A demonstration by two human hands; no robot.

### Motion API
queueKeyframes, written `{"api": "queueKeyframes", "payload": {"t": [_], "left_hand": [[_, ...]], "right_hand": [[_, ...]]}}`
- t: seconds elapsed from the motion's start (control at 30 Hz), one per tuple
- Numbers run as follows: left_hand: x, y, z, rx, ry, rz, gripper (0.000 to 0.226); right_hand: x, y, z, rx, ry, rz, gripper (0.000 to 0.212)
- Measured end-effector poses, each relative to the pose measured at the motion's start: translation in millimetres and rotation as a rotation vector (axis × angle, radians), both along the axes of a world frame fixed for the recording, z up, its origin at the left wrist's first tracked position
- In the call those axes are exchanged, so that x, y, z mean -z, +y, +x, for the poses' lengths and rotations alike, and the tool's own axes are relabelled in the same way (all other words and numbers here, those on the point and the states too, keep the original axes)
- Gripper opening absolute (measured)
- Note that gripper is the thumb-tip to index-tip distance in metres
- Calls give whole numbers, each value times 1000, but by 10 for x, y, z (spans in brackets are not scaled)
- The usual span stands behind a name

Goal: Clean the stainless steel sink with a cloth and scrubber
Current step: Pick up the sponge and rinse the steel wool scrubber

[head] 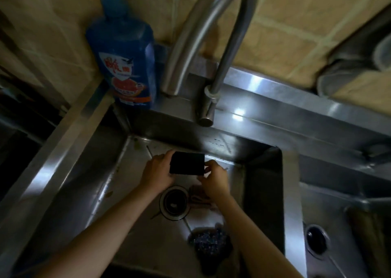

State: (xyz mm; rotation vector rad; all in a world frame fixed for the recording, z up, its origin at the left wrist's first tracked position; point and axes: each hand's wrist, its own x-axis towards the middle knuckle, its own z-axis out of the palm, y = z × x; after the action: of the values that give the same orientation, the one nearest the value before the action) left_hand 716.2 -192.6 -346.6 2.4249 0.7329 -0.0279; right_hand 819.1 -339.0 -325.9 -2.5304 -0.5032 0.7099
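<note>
Steel sink (69, 172) walls shine in dim light. Two hands are over the basin, toward its far wall. The left hand (157, 172) grips the left edge of a black pad (187, 164), and the right hand (214, 177) pinches its right edge. The pad is up in the air, flat between them. Below, the round drain (174, 202) sits in the sink floor. A brownish cloth (197, 197) lies just right of the drain. A dark sparkly scrubber (211, 242) lies nearer. A blue bottle (124, 59) stands on the far ledge, left of the curved tap (213, 51).
</note>
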Motion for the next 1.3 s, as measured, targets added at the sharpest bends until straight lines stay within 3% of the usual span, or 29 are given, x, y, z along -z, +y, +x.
{"api": "queueKeyframes", "payload": {"t": [0.1,0.37,0.63,1.0,1.3], "left_hand": [[-170,-221,118,-57,-137,-51,59],[-528,-669,427,-134,-255,-138,48],[-802,-823,891,-115,-357,-165,53],[-746,-602,1284,-143,-239,-94,49],[-648,-584,1301,-133,-192,-175,70]], "right_hand": [[-170,-202,115,42,-11,30,35],[-584,-667,351,111,-102,136,31],[-933,-844,694,207,-165,210,32],[-889,-402,1180,206,-170,175,35],[-795,-320,1214,228,-145,165,39]]}}
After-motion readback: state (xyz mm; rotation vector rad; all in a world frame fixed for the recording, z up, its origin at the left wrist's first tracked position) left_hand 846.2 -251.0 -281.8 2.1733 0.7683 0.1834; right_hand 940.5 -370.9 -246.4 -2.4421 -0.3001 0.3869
